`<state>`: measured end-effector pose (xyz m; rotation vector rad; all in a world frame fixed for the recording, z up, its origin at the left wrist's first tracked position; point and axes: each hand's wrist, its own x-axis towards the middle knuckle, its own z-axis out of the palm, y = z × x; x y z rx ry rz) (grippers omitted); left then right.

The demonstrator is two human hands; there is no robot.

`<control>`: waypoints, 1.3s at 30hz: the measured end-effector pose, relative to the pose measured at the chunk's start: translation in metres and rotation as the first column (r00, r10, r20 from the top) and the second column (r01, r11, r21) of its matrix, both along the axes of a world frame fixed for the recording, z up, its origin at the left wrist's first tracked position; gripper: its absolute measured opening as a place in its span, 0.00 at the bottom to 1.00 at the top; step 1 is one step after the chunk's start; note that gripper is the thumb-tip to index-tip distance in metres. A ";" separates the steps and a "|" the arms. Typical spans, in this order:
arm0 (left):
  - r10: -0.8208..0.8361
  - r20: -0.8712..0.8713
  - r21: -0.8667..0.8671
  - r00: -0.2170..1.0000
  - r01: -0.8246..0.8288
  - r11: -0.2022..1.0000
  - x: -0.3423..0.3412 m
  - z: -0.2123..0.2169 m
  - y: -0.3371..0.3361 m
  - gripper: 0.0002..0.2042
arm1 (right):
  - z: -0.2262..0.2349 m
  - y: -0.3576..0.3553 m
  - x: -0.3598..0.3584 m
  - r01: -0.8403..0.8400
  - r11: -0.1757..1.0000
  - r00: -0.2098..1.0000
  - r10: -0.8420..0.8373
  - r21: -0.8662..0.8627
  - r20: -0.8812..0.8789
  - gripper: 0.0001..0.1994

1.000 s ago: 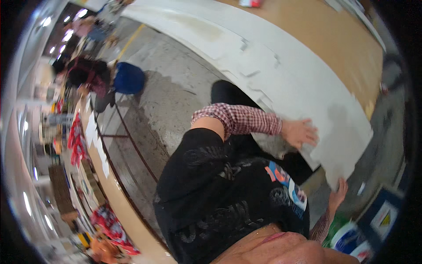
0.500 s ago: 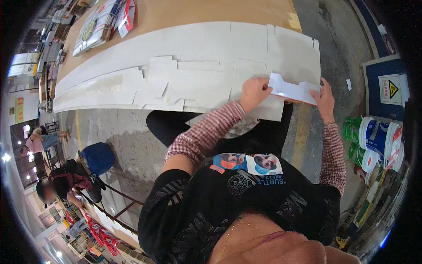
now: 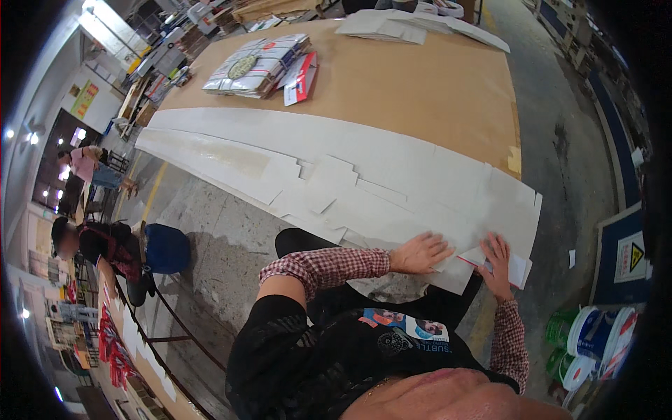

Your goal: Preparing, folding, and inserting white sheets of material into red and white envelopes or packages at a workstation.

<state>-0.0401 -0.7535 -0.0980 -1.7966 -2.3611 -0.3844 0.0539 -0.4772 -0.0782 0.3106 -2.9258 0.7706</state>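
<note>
Two hands flat | left hand [image 3: 420, 252], right hand [image 3: 497, 260] grips spread, pressing white card sheet [image 3: 490, 269] beneath

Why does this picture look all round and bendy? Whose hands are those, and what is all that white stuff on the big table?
The camera sits on a person's head and looks down, so you see their own chest and arms. Its wide lens bends straight edges near the rim. The left hand lies flat on a row of flat white cardboard sheets spread along a big brown table. The right hand presses on a small folded white piece at the near end. Neither hand grips anything; both just press down. Farther back lies a stack of printed flat packs. On the floor to the right stand paint buckets. Another person sits far left.
</note>
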 end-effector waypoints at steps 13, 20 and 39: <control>0.417 0.345 0.321 0.841 -0.523 0.789 -0.017 -0.014 0.032 0.12 | -0.006 -0.001 -0.005 -0.001 1.000 0.998 -0.001 -0.027 -0.062 0.32; 0.326 0.132 0.197 0.936 -0.348 0.917 0.046 -0.005 0.051 0.33 | -0.014 0.000 -0.004 0.033 0.999 0.992 -0.037 -0.034 -0.119 0.32; -0.288 0.255 0.247 0.923 0.226 0.942 0.017 -0.022 0.078 0.46 | -0.018 0.048 0.069 0.030 -0.380 0.718 -0.635 -0.925 0.284 0.29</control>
